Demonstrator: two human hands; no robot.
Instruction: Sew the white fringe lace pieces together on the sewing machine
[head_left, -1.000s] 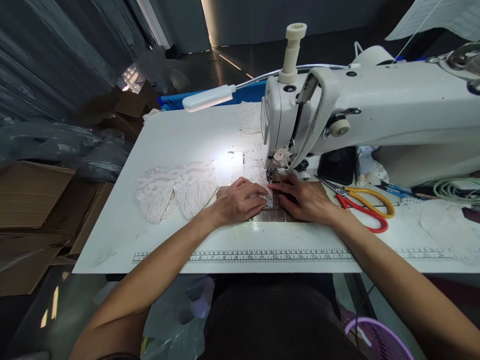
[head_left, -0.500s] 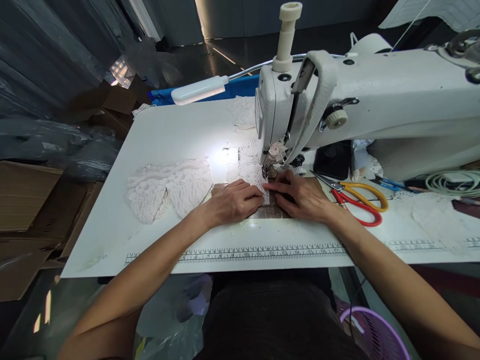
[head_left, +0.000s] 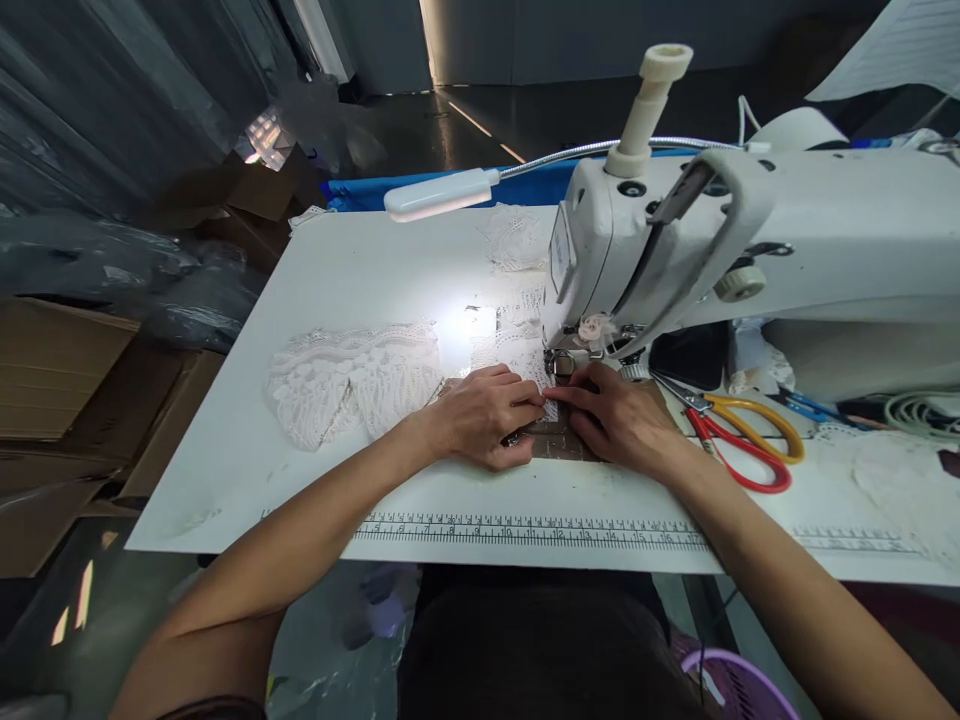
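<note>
A white lace strip (head_left: 517,350) lies under the needle area of the white sewing machine (head_left: 600,250). My left hand (head_left: 491,415) rests at its near left edge, fingers curled and fingertips on the lace, thumb lower down. Something small and dark shows between that thumb and fingers; I cannot make it out. From the other side my right hand (head_left: 626,420) pinches the lace edge close to the presser foot (head_left: 559,365), its index finger almost meeting the left fingertips. Beneath both hands is a brown plate (head_left: 562,443). The lace between the fingertips is mostly hidden.
Gathered white lace (head_left: 360,378) lies to the left on the table. Right of my hand are scissors (head_left: 750,425) with red and yellow handles and a black phone-like object (head_left: 690,355). A lamp (head_left: 441,195) reaches over the table; a printed ruler (head_left: 525,532) runs along its front.
The view has shifted, so the machine and table sit lower and farther right. My left hand's thumb has come away from the fingers; the right hand stays at the lace near the foot.
</note>
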